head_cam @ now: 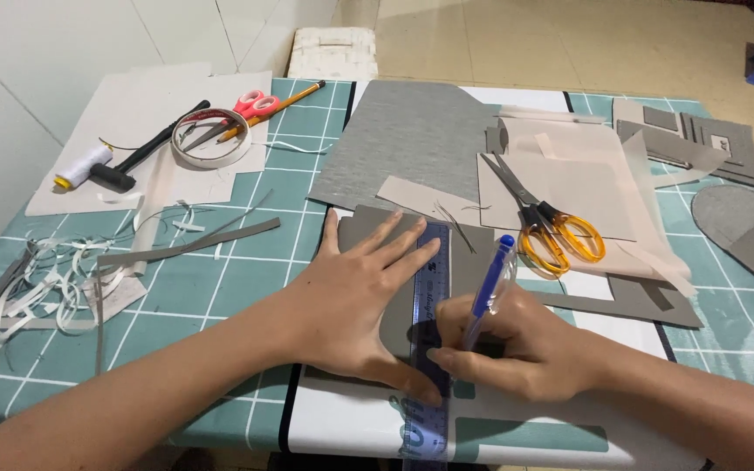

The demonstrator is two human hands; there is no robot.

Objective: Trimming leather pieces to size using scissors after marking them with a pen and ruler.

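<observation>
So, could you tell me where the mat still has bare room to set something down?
Bare mat lies between the grey strip and the left hand. Another patch lies right of the grey sheet. Crowded: paper trimmings far left, orange scissors on beige sheets.

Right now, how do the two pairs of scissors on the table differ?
The orange scissors lie beside the right hand, on beige sheets, with their blades slightly open. The pink scissors lie at the far left corner, partly across a tape ring, next to a pencil, and look smaller in this view. Both lie flat with no hand touching them; the right hand holds a blue pen.
</observation>
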